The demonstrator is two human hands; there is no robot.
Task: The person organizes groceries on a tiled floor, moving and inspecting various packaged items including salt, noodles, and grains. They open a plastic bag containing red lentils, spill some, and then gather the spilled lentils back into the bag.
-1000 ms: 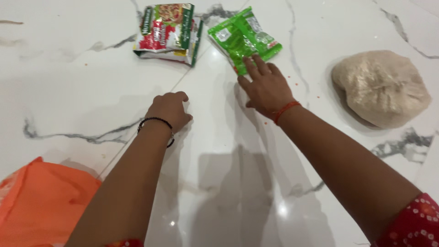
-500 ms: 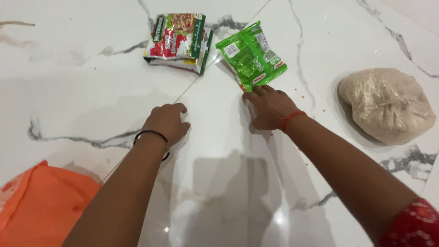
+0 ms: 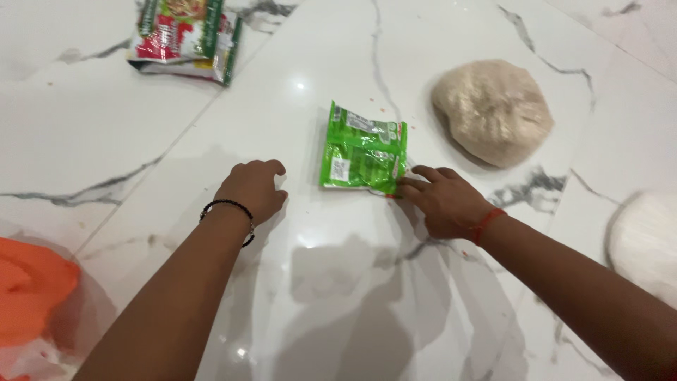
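Note:
A green foil packet (image 3: 364,149) lies flat on the white marble floor (image 3: 338,282). My right hand (image 3: 446,200) rests on the floor with its fingertips pinching the packet's lower right corner. My left hand (image 3: 252,188), with a black bead bracelet at the wrist, lies knuckles up on the floor to the left of the packet, fingers curled under and nothing seen in it. A red thread circles my right wrist.
A red, green and white noodle packet (image 3: 185,37) lies at the top left. A clear bag of pale grain (image 3: 493,109) sits to the right of the green packet, a white bag (image 3: 645,243) at the right edge, and an orange bag (image 3: 32,289) at the lower left.
My right hand has dragged the green packet toward me and turned it. The view has shifted right, bringing the white bag into sight. My left hand has stayed put.

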